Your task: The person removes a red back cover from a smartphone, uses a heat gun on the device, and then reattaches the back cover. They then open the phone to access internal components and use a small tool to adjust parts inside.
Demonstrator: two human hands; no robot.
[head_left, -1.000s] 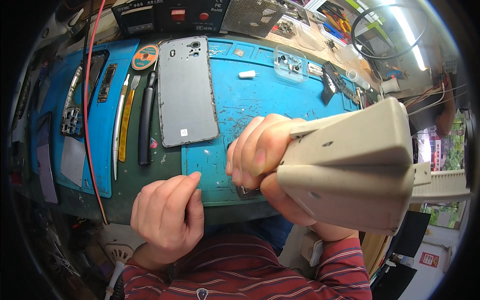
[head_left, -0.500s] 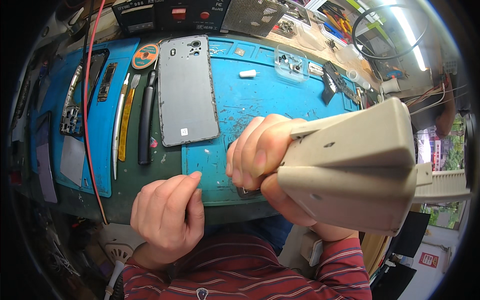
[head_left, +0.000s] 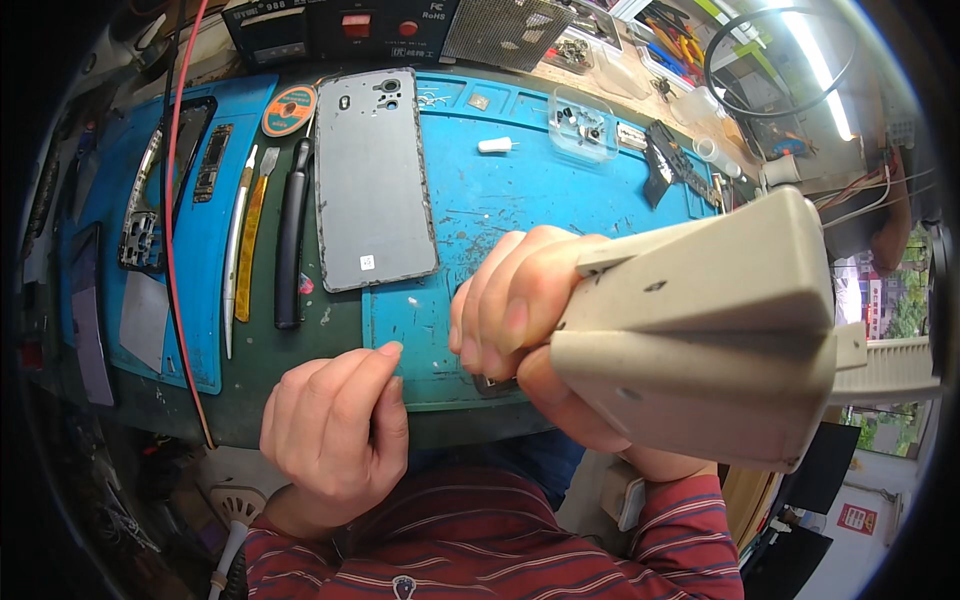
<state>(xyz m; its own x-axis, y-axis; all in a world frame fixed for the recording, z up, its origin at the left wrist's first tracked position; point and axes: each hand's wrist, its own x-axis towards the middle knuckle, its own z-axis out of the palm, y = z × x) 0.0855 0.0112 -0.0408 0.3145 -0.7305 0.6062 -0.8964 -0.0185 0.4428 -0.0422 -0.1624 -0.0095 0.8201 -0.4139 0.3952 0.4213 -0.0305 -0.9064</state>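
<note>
My left hand point(head_left: 335, 430) hovers at the front edge of the bench, its fingers curled in and nothing visible in them. My right hand point(head_left: 525, 310) is closed around the narrow end of a large beige plastic housing point(head_left: 700, 340). This bulky, grooved piece comes close to the camera and hides my right wrist and part of the thumb. Just below those fingers, a small dark object point(head_left: 497, 385) lies on the blue mat point(head_left: 455, 345), mostly covered. A grey phone back cover point(head_left: 370, 180) with camera holes lies to the left of my right hand.
Left of the cover lie a black-handled tool point(head_left: 292, 240), a yellow blade tool point(head_left: 255, 240), a white pen-like tool point(head_left: 238, 250) and an orange spool point(head_left: 290, 111). A phone frame point(head_left: 150, 220) rests farther left. Behind are a clear parts box point(head_left: 583, 125) and a white nozzle-tipped piece point(head_left: 495, 146).
My right hand and the beige housing have shifted very slightly to the left. My left hand stays where it was.
</note>
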